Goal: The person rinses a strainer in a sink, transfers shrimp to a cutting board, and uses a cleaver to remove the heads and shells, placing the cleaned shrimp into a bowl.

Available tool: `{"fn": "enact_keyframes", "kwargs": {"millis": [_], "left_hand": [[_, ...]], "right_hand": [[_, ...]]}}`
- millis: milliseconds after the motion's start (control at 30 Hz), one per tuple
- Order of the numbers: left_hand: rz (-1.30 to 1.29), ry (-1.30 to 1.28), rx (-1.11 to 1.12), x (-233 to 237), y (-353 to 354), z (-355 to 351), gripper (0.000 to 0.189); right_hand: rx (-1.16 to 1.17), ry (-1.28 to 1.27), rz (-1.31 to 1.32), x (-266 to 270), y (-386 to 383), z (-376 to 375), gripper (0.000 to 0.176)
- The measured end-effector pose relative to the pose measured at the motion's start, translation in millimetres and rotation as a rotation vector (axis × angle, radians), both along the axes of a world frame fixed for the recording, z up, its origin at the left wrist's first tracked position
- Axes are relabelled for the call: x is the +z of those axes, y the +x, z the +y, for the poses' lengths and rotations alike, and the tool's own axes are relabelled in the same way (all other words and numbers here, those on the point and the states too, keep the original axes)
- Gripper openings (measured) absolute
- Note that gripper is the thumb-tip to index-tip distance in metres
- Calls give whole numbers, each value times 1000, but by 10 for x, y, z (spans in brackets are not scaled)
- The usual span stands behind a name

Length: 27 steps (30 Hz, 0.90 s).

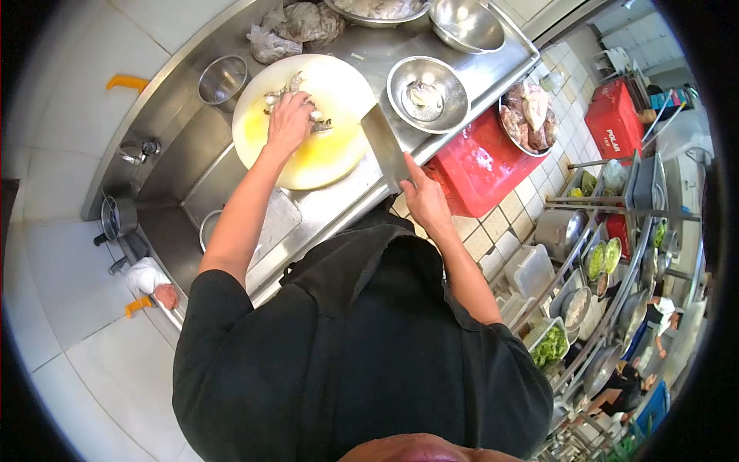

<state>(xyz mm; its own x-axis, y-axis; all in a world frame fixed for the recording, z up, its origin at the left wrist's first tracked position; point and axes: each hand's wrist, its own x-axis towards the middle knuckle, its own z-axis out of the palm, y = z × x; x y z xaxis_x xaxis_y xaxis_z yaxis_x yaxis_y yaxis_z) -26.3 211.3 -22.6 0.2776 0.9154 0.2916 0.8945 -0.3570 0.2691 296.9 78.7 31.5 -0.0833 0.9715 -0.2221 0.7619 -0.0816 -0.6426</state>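
A thick round cutting board [339, 92], off-white with yellow stains, lies over the edge of the steel sink counter. On it are several grey-and-white pieces of raw food [295, 80], spread around the fingers of my left hand [290, 122]. These fingers curl down onto the pieces, covering some of them; their kind is too small to make out. My right hand [426, 202] grips a cleaver [382, 146], its handle hidden in the palm. The wide blade overlaps the board's right edge in this view, and my index finger stretches along the blade's near end.
A perforated steel bowl [396, 68] with one pale piece stands right of the board. Beyond sit a steel bowl [481, 23] and plastic bags [308, 27]. Below the counter's edge, a bowl of raw meat [531, 123] rests by a red crate [481, 169]. Shelving [593, 208] stands at right.
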Motion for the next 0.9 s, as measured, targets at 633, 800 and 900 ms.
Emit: {"fn": "enact_keyframes", "kwargs": {"millis": [633, 800, 900], "left_hand": [[-236, 105, -192, -364, 759, -518, 22], [-207, 110, -147, -403, 823, -507, 24], [-200, 110, -120, -414, 840, -492, 27]], "right_hand": [[43, 26, -59, 171, -66, -334, 73], [151, 77, -237, 116, -88, -370, 71], [157, 61, -245, 185, -99, -387, 74]]}}
